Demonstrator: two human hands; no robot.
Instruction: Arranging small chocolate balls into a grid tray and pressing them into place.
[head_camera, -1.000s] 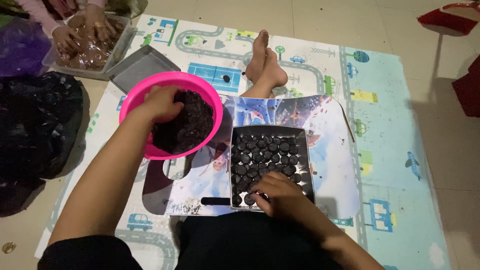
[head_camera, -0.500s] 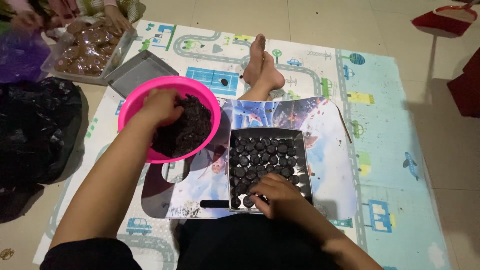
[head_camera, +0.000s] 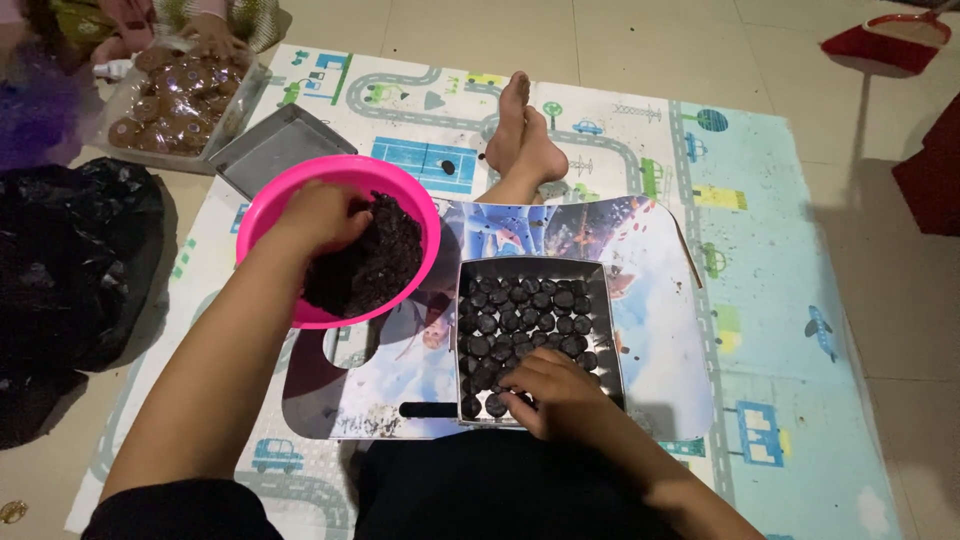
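Sitting on a play mat (head_camera: 760, 200), person works both hands. Left hand (head_camera: 318, 215) in pink bowl (head_camera: 270, 205), fingers curled into dark crumbly mass (head_camera: 375, 265). Right hand (head_camera: 555, 395) at near end of metal tray (head_camera: 610, 330), fingers bent over dark discs (head_camera: 520, 305); grasp cannot be told.

Pink bowl (head_camera: 270, 205) w/ dark brown-black crumbly mix (head_camera: 365, 265); metal tray (head_camera: 610, 300) is silver-grey, packed w/ rows of round black pieces (head_camera: 525, 305). Lap board (head_camera: 660, 290) under it: glossy cartoon print in blues, white & bits of red; play mat (head_camera: 790, 300) pale blue/white w/ grey roads, small cars, plane & green patches. Black plastic bag (head_camera: 70, 250) at the side, brown rounds (head_camera: 170, 95) in clear tray, red dustpan (head_camera: 885, 40) on beige tile floor (head_camera: 640, 40).
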